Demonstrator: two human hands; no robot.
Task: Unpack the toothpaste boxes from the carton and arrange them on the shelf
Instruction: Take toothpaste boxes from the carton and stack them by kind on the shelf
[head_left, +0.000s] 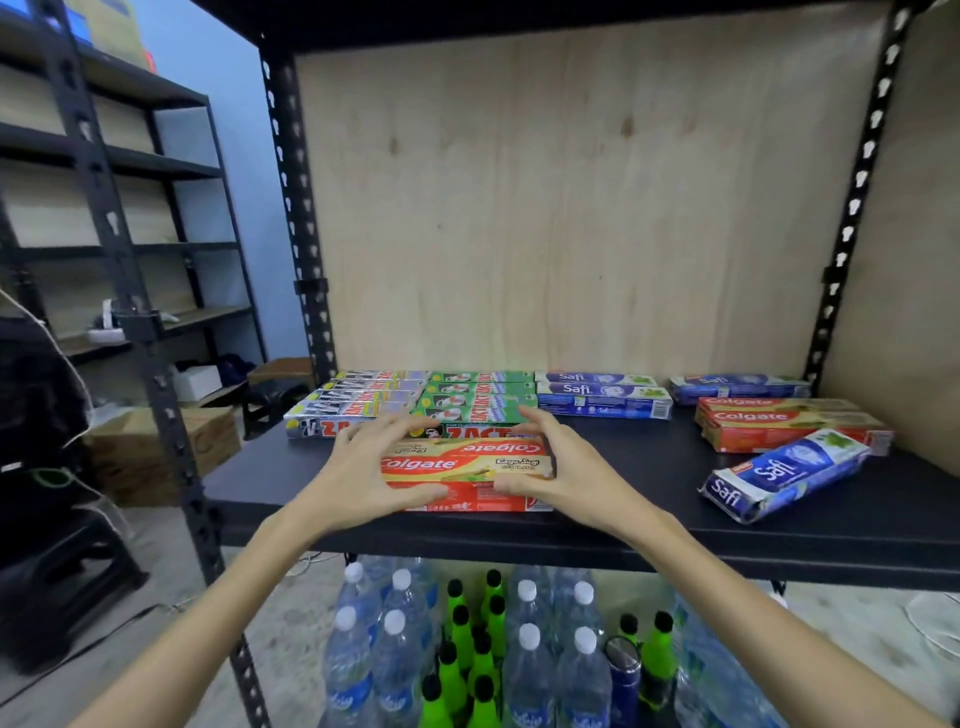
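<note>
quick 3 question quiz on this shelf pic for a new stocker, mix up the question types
1. True or false: both hands hold the Colgate boxes at the front of the shelf.
2. Which box lies crooked near the right front edge? A) Safi box B) a green box C) a red box
3. Fill in: under the shelf stand water bottles and ____-coloured bottles with black caps.

Key: 1 true; 2 A; 3 green
</note>
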